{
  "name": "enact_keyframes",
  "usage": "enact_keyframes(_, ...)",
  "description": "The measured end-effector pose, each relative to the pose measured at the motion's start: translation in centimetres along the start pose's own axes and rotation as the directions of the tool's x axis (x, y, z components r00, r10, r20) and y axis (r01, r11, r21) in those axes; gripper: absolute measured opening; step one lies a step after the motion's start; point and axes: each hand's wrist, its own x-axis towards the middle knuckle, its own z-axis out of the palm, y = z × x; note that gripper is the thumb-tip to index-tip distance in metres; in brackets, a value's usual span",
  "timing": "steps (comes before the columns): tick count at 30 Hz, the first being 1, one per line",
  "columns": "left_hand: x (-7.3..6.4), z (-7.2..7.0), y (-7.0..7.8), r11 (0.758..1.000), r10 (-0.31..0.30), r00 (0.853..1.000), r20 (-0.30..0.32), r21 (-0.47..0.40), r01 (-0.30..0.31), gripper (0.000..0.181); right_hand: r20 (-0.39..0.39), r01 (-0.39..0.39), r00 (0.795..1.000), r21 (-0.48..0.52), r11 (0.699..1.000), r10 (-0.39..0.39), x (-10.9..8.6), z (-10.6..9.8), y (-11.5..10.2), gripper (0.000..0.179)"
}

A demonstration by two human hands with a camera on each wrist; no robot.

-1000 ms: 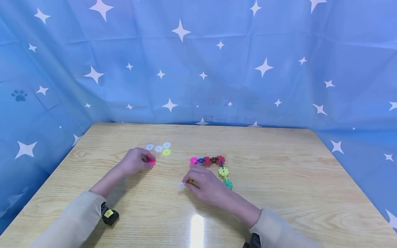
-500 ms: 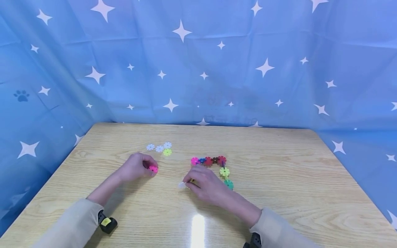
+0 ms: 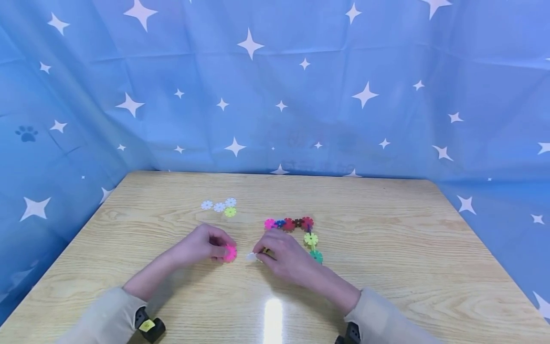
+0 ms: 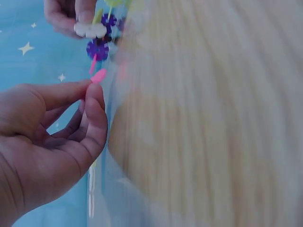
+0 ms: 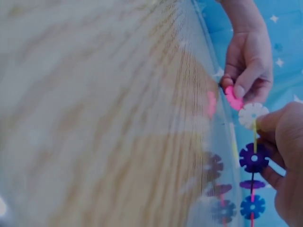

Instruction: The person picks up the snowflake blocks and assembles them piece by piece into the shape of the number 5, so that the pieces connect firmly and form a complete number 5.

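Observation:
In the head view my left hand [image 3: 206, 246] pinches a bright pink notched snowflake disc [image 3: 230, 253] by its edge, between thumb and fingertips. Just right of it, my right hand [image 3: 285, 255] holds the end of a linked chain, where a white disc [image 5: 252, 115] sticks out past the fingertips. Seen from the right wrist, a yellow disc [image 5: 255, 136] stands edge-on between the white one and a purple disc [image 5: 254, 157]. The pink disc is close to the white disc; whether they touch I cannot tell. Part of the chain is hidden under my right hand in the head view.
Beyond the right hand the chain bends round through a red disc [image 3: 307, 222], a yellow-green disc [image 3: 311, 239] and a green disc [image 3: 316, 256]. Several loose discs, white [image 3: 207, 205] and yellow-green [image 3: 230, 211], lie at the back left of the wooden table [image 3: 386, 248].
My left hand has come toward me and to the right with the pink disc, away from the loose discs and up to the white disc. The right hand has stayed in place.

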Motion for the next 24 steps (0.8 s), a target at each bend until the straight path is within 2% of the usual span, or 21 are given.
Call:
enact_keyframes(10,0.1,1.2,0.8,0.991,-0.02,0.998,0.052,-0.128,0.027,0.024,-0.003,0.003,1.0,0.006,1.0,-0.003,-0.1,0.1,0.2,0.011)
enact_keyframes(24,0.2,1.9,0.6,0.967,-0.035,0.998,0.045,-0.251,0.045,0.022,-0.041,-0.007,0.999,-0.016,1.0,0.007,-0.1,0.2,-0.2,0.013)
